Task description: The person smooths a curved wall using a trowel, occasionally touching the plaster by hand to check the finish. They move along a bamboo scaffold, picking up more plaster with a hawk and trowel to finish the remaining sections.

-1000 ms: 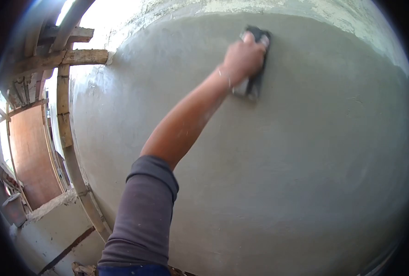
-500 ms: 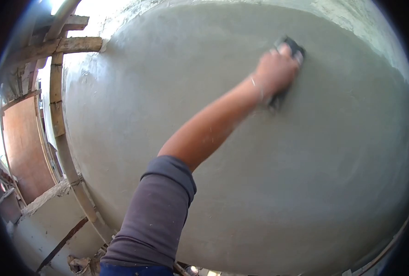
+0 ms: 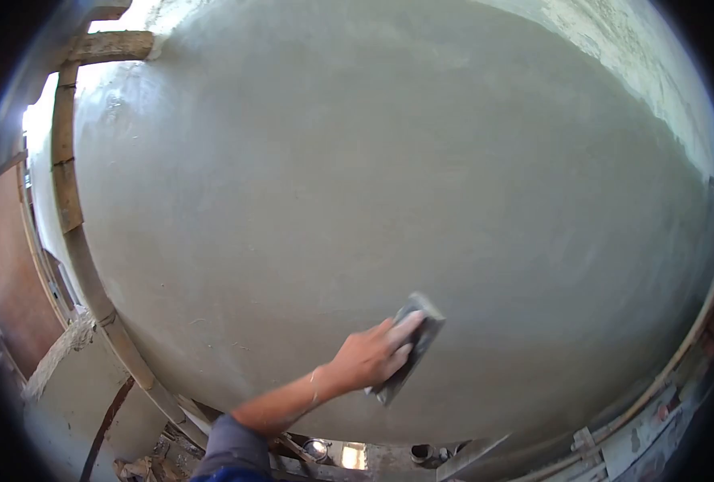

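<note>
My left hand (image 3: 369, 356) is closed around the handle of a plastering trowel (image 3: 423, 341), low on the wall and right of the middle of the view. The trowel is a narrow grey rectangle, tilted with its upper end to the right, and it looks to lie against the wall. Smooth, damp-looking grey plaster (image 3: 357, 185) covers most of the wall. Wet residue whitens my fingertips, and a thin band circles the wrist. My right hand is out of sight.
At left a wooden post (image 3: 66, 189) and a short beam (image 3: 116, 46) stand by the wall. A low plastered partition (image 3: 72, 386) is below them. Round containers (image 3: 317, 448) sit at the foot of the wall; boards (image 3: 646, 442) lie lower right. Rougher, paler plaster (image 3: 614, 64) borders the upper right.
My left hand has brought the trowel down from high on the right of the wall to its lower part. The view has also shifted, showing more of the floor.
</note>
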The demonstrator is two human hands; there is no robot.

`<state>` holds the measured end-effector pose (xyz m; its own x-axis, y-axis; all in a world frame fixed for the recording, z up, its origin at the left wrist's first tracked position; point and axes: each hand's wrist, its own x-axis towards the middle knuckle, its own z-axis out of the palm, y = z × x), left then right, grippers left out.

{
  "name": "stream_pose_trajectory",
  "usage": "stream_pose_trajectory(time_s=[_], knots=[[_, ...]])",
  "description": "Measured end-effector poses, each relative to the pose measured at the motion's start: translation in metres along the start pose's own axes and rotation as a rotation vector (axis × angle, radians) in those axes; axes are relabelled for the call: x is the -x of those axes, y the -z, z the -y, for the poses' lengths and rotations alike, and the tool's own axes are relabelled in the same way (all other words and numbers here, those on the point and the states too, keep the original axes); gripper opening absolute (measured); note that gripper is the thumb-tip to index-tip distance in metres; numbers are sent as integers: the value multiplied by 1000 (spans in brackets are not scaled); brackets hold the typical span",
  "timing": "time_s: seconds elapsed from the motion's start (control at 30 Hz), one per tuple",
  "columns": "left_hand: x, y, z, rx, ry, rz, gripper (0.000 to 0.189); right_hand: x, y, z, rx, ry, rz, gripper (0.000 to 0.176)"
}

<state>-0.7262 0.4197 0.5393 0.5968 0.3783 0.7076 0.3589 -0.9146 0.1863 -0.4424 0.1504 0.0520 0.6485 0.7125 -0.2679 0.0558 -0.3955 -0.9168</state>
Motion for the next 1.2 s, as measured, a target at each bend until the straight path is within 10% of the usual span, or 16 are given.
stream_pose_trajectory(time_s=[0.1, 0.13, 0.17, 0.5, 0.7, 1.0, 1.1, 1.2], knots=[[70, -33, 13, 378, 267, -37, 73, 18, 9, 43, 26, -86, 141, 42], [87, -44, 15, 495, 351, -25, 78, 8, -1, 35, -225, 30, 78, 17], [100, -53, 13, 588, 330, -75, 79, 48, -2, 118, -336, -51, 144, 20], [130, -86, -31, 1208, 428, -147, 76, 68, -41, 226, -1038, -132, 797, 40], [141, -102, -27, 1345, 482, -132, 66, 80, -56, 211, -1359, -149, 1007, 35], [128, -113, -49, 1534, 457, -123, 76, 127, -25, 284, -1388, -351, 686, 41], [131, -112, -42, 1624, 433, -87, 77, 102, -37, 249, -1483, 30, 1167, 45], [131, -115, -40, 1641, 491, -67, 71, 91, -52, 235, -1506, -89, 1089, 52]])
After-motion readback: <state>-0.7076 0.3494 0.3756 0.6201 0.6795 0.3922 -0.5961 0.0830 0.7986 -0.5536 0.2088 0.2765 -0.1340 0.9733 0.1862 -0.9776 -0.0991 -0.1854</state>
